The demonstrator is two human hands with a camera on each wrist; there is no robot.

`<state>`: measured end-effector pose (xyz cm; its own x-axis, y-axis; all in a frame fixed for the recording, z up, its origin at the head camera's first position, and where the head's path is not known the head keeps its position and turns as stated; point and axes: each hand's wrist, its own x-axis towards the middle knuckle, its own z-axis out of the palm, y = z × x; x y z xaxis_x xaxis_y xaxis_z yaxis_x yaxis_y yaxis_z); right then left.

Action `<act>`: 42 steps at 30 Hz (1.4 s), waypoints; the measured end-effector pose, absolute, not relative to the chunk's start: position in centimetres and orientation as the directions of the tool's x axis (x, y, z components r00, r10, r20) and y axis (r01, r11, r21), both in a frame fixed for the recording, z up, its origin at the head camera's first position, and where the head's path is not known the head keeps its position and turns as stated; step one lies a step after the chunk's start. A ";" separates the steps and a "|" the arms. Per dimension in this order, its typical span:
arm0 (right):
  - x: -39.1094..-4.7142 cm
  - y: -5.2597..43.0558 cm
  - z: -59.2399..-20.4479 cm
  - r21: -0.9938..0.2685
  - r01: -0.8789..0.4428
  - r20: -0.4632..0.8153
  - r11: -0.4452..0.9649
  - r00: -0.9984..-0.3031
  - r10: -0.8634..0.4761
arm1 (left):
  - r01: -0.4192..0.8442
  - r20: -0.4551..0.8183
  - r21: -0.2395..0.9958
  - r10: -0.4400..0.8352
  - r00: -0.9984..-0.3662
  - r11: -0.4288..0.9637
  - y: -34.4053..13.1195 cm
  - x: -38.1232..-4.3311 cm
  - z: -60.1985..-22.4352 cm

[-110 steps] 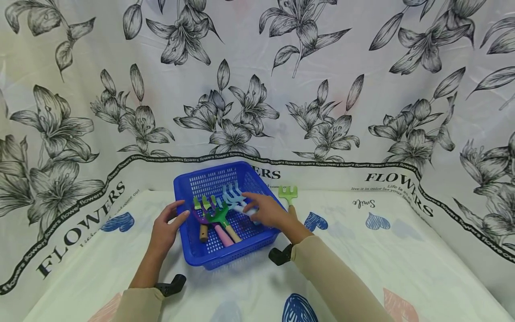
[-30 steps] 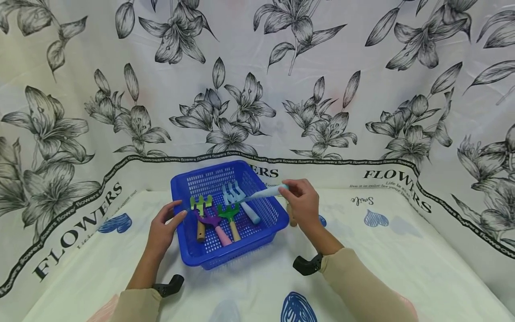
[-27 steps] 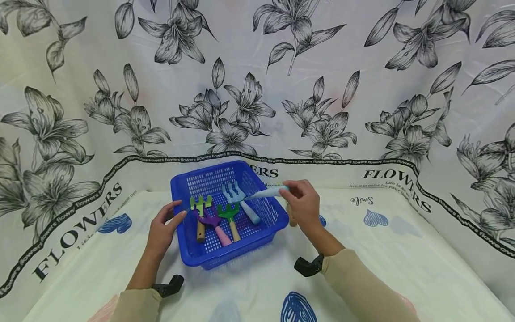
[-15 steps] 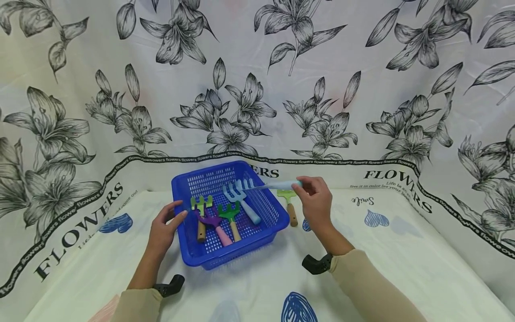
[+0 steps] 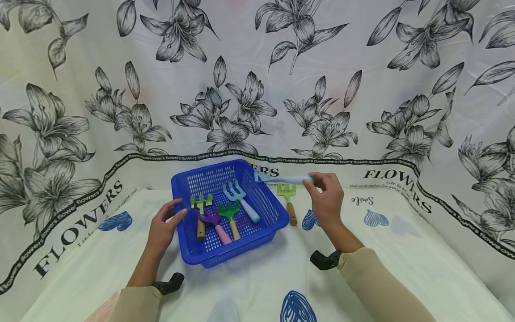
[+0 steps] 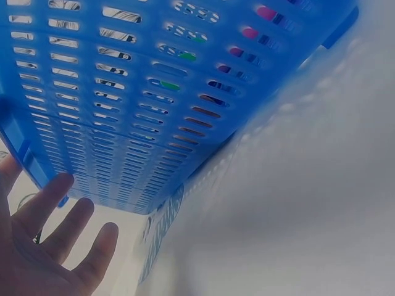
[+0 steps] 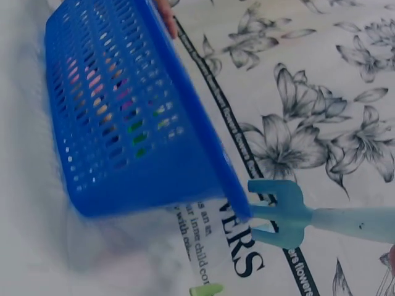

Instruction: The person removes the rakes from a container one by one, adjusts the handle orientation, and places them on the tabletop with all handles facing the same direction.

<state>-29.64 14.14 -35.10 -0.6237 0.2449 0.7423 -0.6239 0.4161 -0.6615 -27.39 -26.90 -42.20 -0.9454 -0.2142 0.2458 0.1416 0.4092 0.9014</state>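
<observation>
In the head view my right hand point(image 5: 327, 197) pinches the handle end of a light-blue toy hand rake point(image 5: 287, 180). The rake lies nearly level in the air, tines pointing left at the blue basket's right back rim. In the right wrist view its tines point(image 7: 281, 216) overlap the rim edge. My left hand point(image 5: 162, 226) rests at the left rim of the blue plastic basket point(image 5: 237, 255), its fingers loosely extended along the outside point(image 6: 62, 228). Inside the basket lie another light-blue rake point(image 5: 243, 203), a green one point(image 5: 230, 214), a purple one with pink handle point(image 5: 217, 223) and a yellow-green one point(image 5: 201, 208).
A light-green rake with a brown handle point(image 5: 290, 203) lies on the white patterned cloth point(image 5: 249, 290) just right of the basket. Behind stands a white curtain point(image 5: 314, 112) printed with black flowers.
My right hand has lifted a light-blue rake out of the basket and carried it right and up, uncovering the light-green rake on the cloth. The left hand stays at the rim.
</observation>
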 end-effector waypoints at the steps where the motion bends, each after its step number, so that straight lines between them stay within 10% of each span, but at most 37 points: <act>1: -29.7 14.4 -35.2 -0.659 -0.618 0.744 0.429 -0.621 0.246 | 0.140 0.244 0.902 -0.215 -0.946 0.409 -26.9 -27.4 -42.2; 42: -29.0 21.8 -41.1 -0.481 -0.357 0.717 0.801 -0.686 0.125 | 0.137 0.237 0.909 -0.216 -0.947 0.394 -26.8 -27.3 -42.4</act>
